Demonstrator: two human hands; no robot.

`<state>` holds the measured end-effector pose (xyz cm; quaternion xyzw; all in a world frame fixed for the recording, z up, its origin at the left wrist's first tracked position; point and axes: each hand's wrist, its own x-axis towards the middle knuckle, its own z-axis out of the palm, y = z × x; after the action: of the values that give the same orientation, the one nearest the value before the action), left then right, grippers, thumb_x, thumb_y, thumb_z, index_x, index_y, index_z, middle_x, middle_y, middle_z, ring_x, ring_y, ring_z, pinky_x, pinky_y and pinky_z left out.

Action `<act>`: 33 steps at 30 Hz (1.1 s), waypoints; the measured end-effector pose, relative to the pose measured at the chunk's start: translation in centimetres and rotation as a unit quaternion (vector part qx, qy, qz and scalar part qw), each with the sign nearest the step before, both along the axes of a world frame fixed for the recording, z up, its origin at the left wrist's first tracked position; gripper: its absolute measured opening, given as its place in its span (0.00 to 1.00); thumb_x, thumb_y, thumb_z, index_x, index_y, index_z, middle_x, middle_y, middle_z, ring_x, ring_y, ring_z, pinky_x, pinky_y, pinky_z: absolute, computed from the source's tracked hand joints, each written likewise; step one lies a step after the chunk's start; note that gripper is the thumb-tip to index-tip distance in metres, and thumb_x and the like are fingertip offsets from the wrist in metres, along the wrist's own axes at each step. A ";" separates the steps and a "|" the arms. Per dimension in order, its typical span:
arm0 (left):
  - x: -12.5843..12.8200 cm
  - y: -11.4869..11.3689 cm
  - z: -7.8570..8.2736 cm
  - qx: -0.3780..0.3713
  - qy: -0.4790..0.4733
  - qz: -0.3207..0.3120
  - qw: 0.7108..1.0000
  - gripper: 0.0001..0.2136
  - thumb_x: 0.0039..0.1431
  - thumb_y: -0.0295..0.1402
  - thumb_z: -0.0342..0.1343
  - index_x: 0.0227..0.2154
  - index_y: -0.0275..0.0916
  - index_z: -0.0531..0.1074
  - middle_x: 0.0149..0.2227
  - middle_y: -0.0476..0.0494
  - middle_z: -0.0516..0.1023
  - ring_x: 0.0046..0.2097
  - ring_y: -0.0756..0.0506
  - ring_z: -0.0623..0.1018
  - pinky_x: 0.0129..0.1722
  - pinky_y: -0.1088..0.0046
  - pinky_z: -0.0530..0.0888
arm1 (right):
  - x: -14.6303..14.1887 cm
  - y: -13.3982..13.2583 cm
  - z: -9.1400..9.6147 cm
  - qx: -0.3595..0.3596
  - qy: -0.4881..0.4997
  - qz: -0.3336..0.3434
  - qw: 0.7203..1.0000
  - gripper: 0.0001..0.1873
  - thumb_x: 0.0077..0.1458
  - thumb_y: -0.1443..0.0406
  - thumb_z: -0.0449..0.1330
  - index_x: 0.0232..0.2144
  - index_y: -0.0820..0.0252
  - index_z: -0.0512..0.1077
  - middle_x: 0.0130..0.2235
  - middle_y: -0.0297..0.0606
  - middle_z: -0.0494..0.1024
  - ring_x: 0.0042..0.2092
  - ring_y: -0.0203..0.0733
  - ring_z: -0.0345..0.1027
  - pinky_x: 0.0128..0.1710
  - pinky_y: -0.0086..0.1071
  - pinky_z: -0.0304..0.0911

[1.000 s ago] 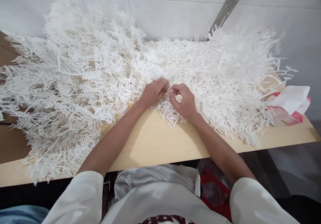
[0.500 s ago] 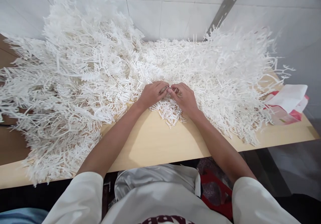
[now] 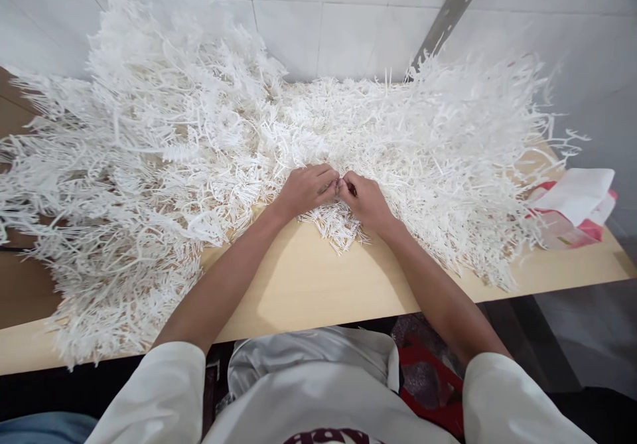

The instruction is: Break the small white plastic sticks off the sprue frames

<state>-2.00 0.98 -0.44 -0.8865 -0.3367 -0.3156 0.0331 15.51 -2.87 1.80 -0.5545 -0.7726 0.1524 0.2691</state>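
Carrying the sprigs (image 3: 199,125): pale worktop (image 3: 318,278).
Sprigs: white, branching, heaped high left and right, lower between.
Packet (image 3: 572,198): pink and white, beside the sprigs on the worktop's right end.
Left hand (image 3: 309,188): at the sprigs' near edge, fingers curled.
Right hand (image 3: 365,200): fingertips meeting the left's.
Grip: narrow on both; anything pinched is too small to tell.

Diffuse light casts soft shadows on the tabletop (image 3: 318,285), the white pile (image 3: 189,132) blurring up top.

The tabletop (image 3: 318,278) leaves passage at its near middle; white strands (image 3: 199,132) block beyond.
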 end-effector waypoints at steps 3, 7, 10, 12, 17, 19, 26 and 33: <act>0.1 0.1 -0.2 -0.011 0.010 0.010 1.000 0.10 0.64 0.33 0.46 0.33 0.40 0.71 0.34 0.48 0.79 0.33 0.49 0.74 0.30 0.72 0.62 | 0.2 0.2 -0.1 -0.006 -0.010 -0.006 1.000 0.13 0.60 0.62 0.50 0.24 0.56 0.54 0.21 0.28 0.61 0.24 0.32 0.50 0.28 0.30 0.45; 0.0 0.4 -0.2 -0.058 -0.015 0.057 0.997 0.07 0.61 0.32 0.48 0.31 0.40 0.71 0.33 0.47 0.77 0.33 0.49 0.74 0.28 0.72 0.60 | -0.3 -0.4 -0.1 0.000 -0.042 -0.015 0.999 0.12 0.55 0.64 0.52 0.22 0.57 0.55 0.19 0.27 0.60 0.22 0.31 0.48 0.27 0.29 0.44; -0.2 0.5 0.0 -0.084 -0.079 0.113 0.987 0.08 0.62 0.30 0.47 0.33 0.38 0.70 0.34 0.46 0.77 0.34 0.49 0.74 0.28 0.74 0.61 | -1.1 -1.3 0.0 0.020 -0.071 -0.008 0.997 0.12 0.54 0.65 0.53 0.20 0.57 0.58 0.19 0.28 0.63 0.22 0.31 0.49 0.26 0.29 0.44; -0.3 0.5 0.1 -0.084 -0.087 0.095 0.988 0.09 0.65 0.32 0.46 0.36 0.38 0.71 0.36 0.46 0.78 0.35 0.50 0.75 0.29 0.75 0.63 | -1.3 -1.5 0.0 0.052 -0.067 -0.009 0.996 0.12 0.56 0.63 0.53 0.22 0.57 0.61 0.21 0.29 0.67 0.23 0.31 0.52 0.25 0.29 0.45; -0.3 0.6 0.0 -0.072 -0.076 0.018 0.994 0.13 0.68 0.40 0.45 0.44 0.41 0.73 0.45 0.44 0.78 0.40 0.51 0.77 0.30 0.77 0.67 | -0.2 -0.6 -0.2 0.103 0.037 -0.041 0.993 0.08 0.60 0.60 0.55 0.38 0.56 0.70 0.33 0.34 0.76 0.29 0.33 0.64 0.31 0.29 0.59; -0.4 0.8 -0.3 -0.061 -0.083 0.010 0.995 0.13 0.68 0.40 0.46 0.45 0.42 0.73 0.45 0.44 0.78 0.41 0.51 0.78 0.32 0.77 0.69 | 0.3 -0.2 -0.3 0.094 0.051 -0.044 0.993 0.11 0.62 0.58 0.54 0.43 0.55 0.70 0.37 0.35 0.77 0.30 0.33 0.66 0.32 0.29 0.61; -0.5 0.9 -1.1 -0.084 -0.078 0.022 0.993 0.14 0.68 0.42 0.45 0.46 0.39 0.68 0.43 0.45 0.80 0.43 0.48 0.80 0.38 0.75 0.72 | 0.6 0.2 -0.8 0.079 0.001 0.009 0.997 0.17 0.64 0.52 0.51 0.42 0.55 0.73 0.36 0.36 0.78 0.33 0.36 0.69 0.33 0.31 0.62; -0.3 0.4 -0.1 -0.130 -0.073 -0.003 0.989 0.14 0.68 0.41 0.45 0.45 0.40 0.72 0.44 0.45 0.81 0.43 0.48 0.79 0.40 0.75 0.70 | 0.5 0.2 -1.2 0.233 -0.004 -0.008 0.972 0.11 0.63 0.60 0.55 0.36 0.56 0.76 0.31 0.35 0.77 0.29 0.32 0.68 0.28 0.27 0.61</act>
<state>-2.32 1.34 -0.57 -0.8589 -0.3737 -0.3334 -0.1076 15.97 -2.68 0.63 -0.4830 -0.7838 -0.0359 0.3887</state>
